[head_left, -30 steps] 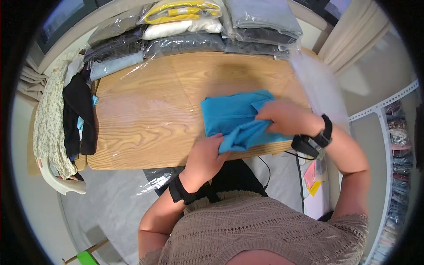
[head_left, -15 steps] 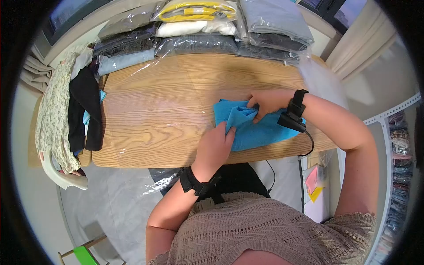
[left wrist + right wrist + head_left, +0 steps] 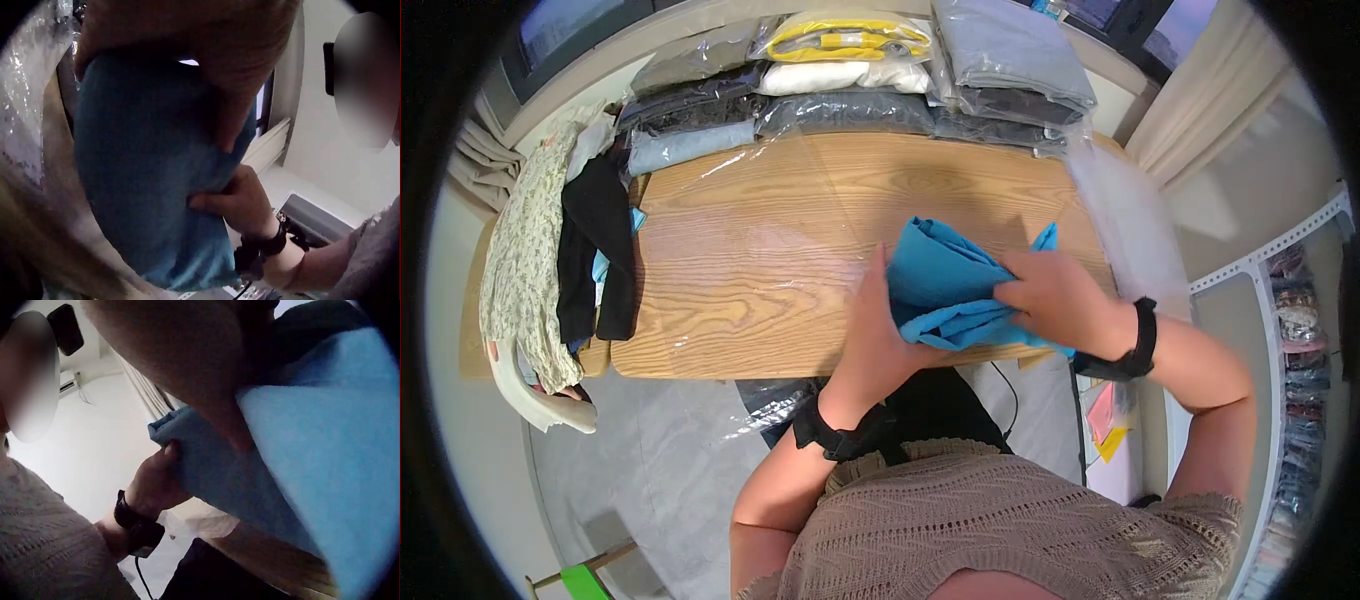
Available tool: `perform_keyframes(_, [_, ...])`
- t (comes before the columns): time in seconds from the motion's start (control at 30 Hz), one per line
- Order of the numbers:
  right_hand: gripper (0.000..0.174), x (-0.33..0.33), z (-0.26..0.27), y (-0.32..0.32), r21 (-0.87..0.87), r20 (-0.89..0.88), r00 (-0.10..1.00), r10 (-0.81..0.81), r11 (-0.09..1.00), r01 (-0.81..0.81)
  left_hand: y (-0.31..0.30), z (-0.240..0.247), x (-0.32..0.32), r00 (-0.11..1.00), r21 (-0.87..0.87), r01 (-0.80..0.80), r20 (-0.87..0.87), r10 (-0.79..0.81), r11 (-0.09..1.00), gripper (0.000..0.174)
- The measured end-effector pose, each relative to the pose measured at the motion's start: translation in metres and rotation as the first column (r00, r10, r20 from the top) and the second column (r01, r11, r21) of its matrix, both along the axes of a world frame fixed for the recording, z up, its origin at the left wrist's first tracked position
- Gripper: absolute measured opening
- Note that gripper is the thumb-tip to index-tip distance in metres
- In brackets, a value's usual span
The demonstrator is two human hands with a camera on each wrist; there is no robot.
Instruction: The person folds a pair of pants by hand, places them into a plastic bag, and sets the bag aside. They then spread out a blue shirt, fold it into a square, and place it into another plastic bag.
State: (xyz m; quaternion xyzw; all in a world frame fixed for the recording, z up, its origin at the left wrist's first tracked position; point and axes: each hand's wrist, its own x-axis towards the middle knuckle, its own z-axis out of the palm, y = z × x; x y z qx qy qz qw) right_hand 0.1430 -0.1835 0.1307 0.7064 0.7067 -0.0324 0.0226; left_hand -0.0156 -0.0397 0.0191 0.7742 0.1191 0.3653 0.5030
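A folded blue cloth (image 3: 940, 268) is raised at a tilt over the front edge of the table, its layers showing along the upper edge. My left hand (image 3: 870, 335) holds its left end, fingers along the side and thumb at the lower front. In the left wrist view the cloth (image 3: 144, 162) lies between that hand's fingers and thumb. My right hand (image 3: 1065, 300) pinches the cloth's right part, and a loose corner sticks up behind it. In the right wrist view a wide blue flap (image 3: 331, 450) hangs beside the right fingers.
Bagged folded clothes (image 3: 845, 110) are stacked along the back of the wooden table (image 3: 730, 260). Clear plastic film lies over its left part. Loose garments (image 3: 530, 260) hang at the left end, and a shelf of bagged items (image 3: 1305, 400) stands at the right.
The cloth has gone from lying on the table to being lifted and tilted. My left hand has spread along its left end; the right hand has moved toward the front and right.
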Motion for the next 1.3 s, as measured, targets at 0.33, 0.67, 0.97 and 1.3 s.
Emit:
perform_keyframes(0.33, [0.020, -0.020, -0.007, -0.034, 0.275, -0.154, 0.986, 0.064, 0.961, -0.019, 0.005, 0.034, -0.027, 0.946, 0.212, 0.305, 0.044, -0.321, 0.928, 0.032])
perform_keyframes(0.67, [0.026, -0.022, -0.037, -0.050, 0.299, -0.391, 0.915, 0.105, 0.954, 0.019, 0.027, 0.052, -0.118, 0.973, 0.330, 0.178, -0.201, -0.115, 0.927, 0.049])
perform_keyframes(0.97, [0.029, -0.004, -0.041, -0.086, 0.458, -0.732, 0.629, -0.262, 0.495, 0.739, 0.105, 0.016, -0.197, 0.727, 0.679, 0.148, -0.568, 0.387, 0.719, 0.045])
perform_keyframes(1.3, [0.032, 0.015, -0.040, -0.098, 0.240, -0.970, 0.235, 0.062, 0.386, 0.891, 0.048, -0.012, -0.126, 0.677, 0.749, 0.179, -0.564, 0.473, 0.638, 0.059])
